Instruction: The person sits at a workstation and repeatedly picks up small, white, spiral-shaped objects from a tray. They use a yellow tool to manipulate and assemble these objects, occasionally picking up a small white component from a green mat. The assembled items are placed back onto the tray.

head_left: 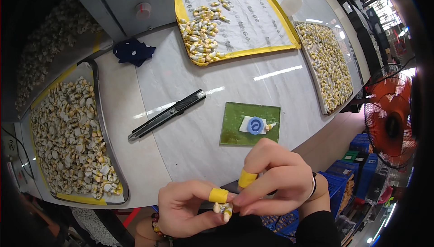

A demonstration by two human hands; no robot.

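1. Pale marble-patterned worktop (181, 125) fills the head view, with a grey machine housing at its far edge and an orange fan (389, 122) off to the right beyond it.
2. Along the worktop's left edge a metal tray (97, 125) is heaped with small white-and-yellow parts; a yellow-rimmed tray (181, 21) at the far edge holds a smaller pile, and a third tray (316, 84) of the same parts runs up the right edge.
3. Near the middle lie a black utility knife (168, 113) and a green cutting mat (235, 131) carrying a blue ring (255, 125) on a white scrap.
4. At the near edge, just off the worktop, the left hand (185, 208) is closed on a few small white-and-yellow parts (224, 210), pinched between thumb and forefinger; the thumb wears a yellow finger cot (218, 195).
5. The right hand (275, 179) curls over from the right, its cot-wrapped fingertip meeting the left thumb; it seems to pinch the same cluster, though the contact is partly hidden.
6. These parts look very light, small, hard and probably smooth, so easy to drop; a fingertip pinch across the body of one suits them, and the cots should add friction.
7. Both wrists are bent inward, forearms coming up from the lower edge, hands touching.
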